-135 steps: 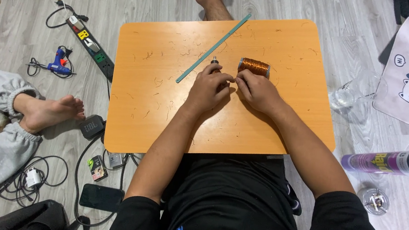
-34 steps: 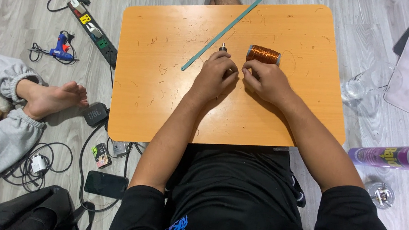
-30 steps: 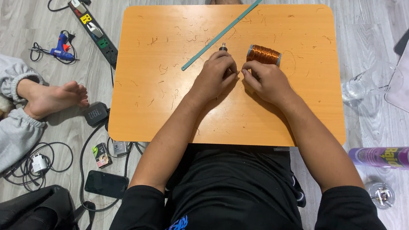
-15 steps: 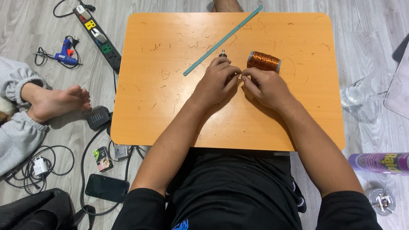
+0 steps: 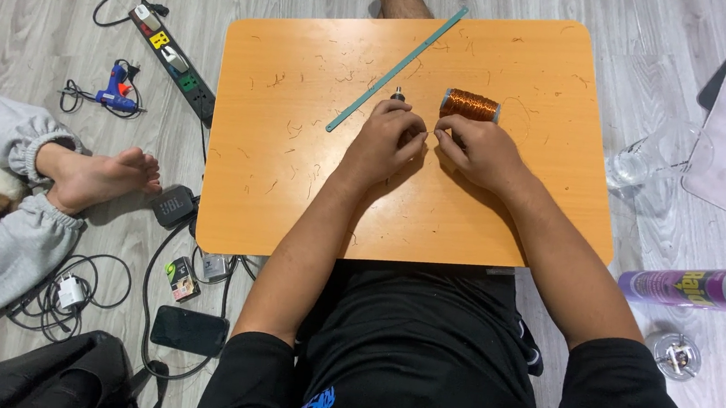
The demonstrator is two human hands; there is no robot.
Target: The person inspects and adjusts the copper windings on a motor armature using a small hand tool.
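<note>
An orange low table (image 5: 293, 188) lies in front of me. My left hand (image 5: 384, 141) is curled around a small dark-tipped object whose end pokes out above the fingers (image 5: 397, 96). My right hand (image 5: 479, 150) sits right beside it, fingertips pinched together close to the left hand's fingers, just below a spool of copper wire (image 5: 470, 105). Whether a strand of wire runs between the hands is too fine to tell. A long teal strip (image 5: 396, 69) lies diagonally on the table beyond my left hand.
Another person's bare foot (image 5: 98, 176) and grey trouser leg lie on the floor at left. A power strip (image 5: 172, 63), a blue glue gun (image 5: 114, 91), cables, a phone (image 5: 188, 330), a purple spray can (image 5: 701, 288) and a clear plastic cup (image 5: 637, 164) surround the table.
Both hands stay together by the spool and barely shift. The view has drifted slightly, so the table sits a little differently in frame.
</note>
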